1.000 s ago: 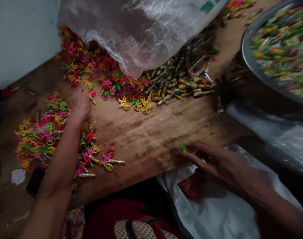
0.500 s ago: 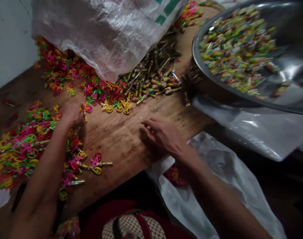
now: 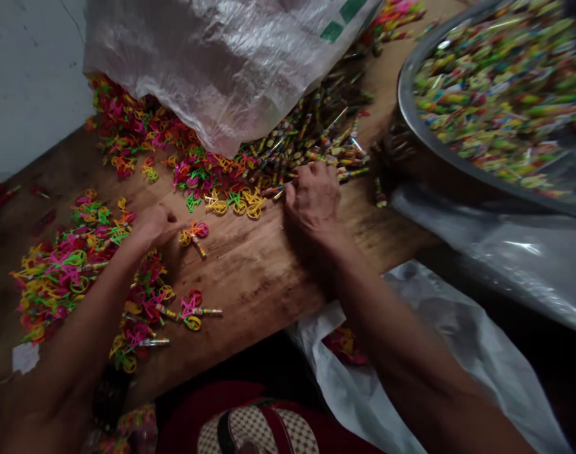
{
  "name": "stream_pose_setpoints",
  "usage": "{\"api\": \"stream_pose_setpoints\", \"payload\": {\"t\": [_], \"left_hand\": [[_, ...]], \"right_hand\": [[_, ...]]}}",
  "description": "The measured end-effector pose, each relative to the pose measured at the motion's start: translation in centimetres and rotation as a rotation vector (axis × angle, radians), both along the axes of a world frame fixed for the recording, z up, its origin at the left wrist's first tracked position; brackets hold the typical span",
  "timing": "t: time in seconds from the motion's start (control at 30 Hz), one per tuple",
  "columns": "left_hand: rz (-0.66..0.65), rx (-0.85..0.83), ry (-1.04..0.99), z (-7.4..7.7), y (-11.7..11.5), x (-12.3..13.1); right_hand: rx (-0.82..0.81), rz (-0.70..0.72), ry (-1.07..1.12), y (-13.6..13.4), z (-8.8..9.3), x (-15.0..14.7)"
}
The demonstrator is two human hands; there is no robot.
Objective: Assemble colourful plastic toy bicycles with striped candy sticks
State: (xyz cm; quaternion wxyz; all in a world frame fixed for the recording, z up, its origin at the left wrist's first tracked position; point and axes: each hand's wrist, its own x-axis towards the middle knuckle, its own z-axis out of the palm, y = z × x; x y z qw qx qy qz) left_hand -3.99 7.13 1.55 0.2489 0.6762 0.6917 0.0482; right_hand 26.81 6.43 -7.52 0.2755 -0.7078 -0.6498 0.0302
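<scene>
Toy bicycle (image 3: 193, 232), at nine o'clock from centre, looks light and bendy, best pinched at its frame, with the left hand (image 3: 154, 226) at its edge, the right hand (image 3: 315, 194) curled over printed tubes (image 3: 293, 144) at one o'clock, both grips unclear.

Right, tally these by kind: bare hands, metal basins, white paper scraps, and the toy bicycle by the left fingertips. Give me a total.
Hands: 2, the left hand and right hand
Metal basin: 1
White paper scrap: 1
Toy bicycle: 1
Total: 5
</scene>
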Motion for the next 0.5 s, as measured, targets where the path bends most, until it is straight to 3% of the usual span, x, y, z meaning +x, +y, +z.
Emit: {"api": "stream_pose_setpoints", "payload": {"t": [0.1,0.2,0.33,0.5], "left_hand": [[-0.236,-0.116,0.223,0.2,-0.7,2.0],[-0.275,-0.2,0.265,0.1,-0.5,3.0],[-0.231,-0.25,0.195,-0.5,-0.1,2.0],[0.017,-0.199,-0.239,-0.7,-0.1,0.5]], "right_hand": [[-0.082,-0.024,-0.088,0.7,-0.2,0.2],[-0.12,0.004,-0.16,0.4,-0.2,0.0],[-0.094,-0.01,-0.188,-0.5,-0.4,0.3],[-0.03,-0.013,-0.134,-0.8,-0.2,0.9]]}}
